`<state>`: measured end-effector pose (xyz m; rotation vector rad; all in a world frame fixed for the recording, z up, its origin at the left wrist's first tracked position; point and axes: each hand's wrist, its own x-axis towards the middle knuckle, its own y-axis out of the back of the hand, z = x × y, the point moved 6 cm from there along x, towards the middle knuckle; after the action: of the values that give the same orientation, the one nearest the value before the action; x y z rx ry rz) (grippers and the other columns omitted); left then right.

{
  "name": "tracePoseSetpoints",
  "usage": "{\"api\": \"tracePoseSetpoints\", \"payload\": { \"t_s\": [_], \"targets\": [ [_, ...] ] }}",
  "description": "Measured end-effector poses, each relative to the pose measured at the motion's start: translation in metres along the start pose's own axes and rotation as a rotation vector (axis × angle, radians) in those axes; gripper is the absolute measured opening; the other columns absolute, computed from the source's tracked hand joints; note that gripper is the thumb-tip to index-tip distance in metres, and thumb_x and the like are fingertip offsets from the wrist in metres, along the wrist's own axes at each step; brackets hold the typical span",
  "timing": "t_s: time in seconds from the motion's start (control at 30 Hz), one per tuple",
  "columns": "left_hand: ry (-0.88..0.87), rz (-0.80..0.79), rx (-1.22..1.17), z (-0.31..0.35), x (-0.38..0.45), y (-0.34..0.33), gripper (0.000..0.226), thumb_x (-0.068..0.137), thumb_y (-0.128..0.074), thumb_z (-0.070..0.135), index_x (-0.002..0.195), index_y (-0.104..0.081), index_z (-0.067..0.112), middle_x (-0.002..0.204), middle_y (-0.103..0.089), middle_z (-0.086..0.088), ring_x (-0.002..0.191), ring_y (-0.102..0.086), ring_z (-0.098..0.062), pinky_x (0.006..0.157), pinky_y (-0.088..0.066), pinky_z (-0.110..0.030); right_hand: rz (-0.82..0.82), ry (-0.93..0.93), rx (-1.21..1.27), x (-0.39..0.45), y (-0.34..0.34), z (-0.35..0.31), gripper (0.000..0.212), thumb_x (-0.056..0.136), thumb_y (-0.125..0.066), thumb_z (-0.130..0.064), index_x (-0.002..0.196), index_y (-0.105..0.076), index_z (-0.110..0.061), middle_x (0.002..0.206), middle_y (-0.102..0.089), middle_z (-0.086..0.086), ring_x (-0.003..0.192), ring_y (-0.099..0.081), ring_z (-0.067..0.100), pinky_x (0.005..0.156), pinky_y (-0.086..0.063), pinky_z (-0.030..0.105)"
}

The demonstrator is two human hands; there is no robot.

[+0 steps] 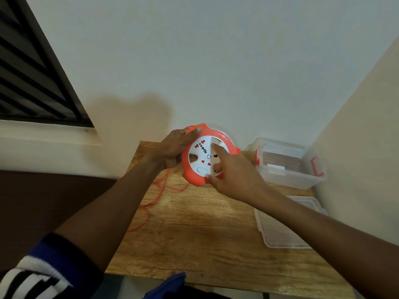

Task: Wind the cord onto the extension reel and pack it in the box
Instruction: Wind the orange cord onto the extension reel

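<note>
Orange-rimmed white reel tilted above the table, orange cord trailing left, clear box open.

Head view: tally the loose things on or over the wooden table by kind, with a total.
Extension reel, held by left hand and right hand: 1
Orange cord: 1
Clear box: 1
Clear lid: 1
Total: 4
</note>
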<state>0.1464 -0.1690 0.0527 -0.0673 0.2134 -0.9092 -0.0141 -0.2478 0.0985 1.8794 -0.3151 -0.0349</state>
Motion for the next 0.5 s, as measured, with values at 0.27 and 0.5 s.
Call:
{"api": "tracePoseSetpoints", "payload": {
  "t_s": [0.27,0.5],
  "targets": [
    [0.020,-0.113,0.042,0.010,-0.002,-0.011,0.052,0.086,-0.067,0.046,0.121,-0.069,0.008,0.104,-0.079,-0.013,0.085,-0.078,-0.028,0.067,-0.065,-0.039,0.008,0.661,-0.682,-0.001,0.010,-0.013,0.040,0.072,-0.083,-0.014,0.111,-0.072,-0.017,0.137,-0.053,0.014,0.114,-0.053,0.036,0.078,-0.054,0.047],
    [0.053,-0.142,0.139,0.011,-0.007,-0.008,0.053,0.083,-0.070,0.051,0.119,-0.071,0.013,0.102,-0.081,-0.010,0.086,-0.078,-0.030,0.064,-0.063,-0.036,-0.161,0.761,-0.912,-0.001,0.005,-0.021,0.043,0.083,-0.076,-0.028,0.124,-0.063,-0.026,0.158,-0.025,0.008,0.129,-0.037,0.039,0.095,-0.048,0.051]
  ]
}}
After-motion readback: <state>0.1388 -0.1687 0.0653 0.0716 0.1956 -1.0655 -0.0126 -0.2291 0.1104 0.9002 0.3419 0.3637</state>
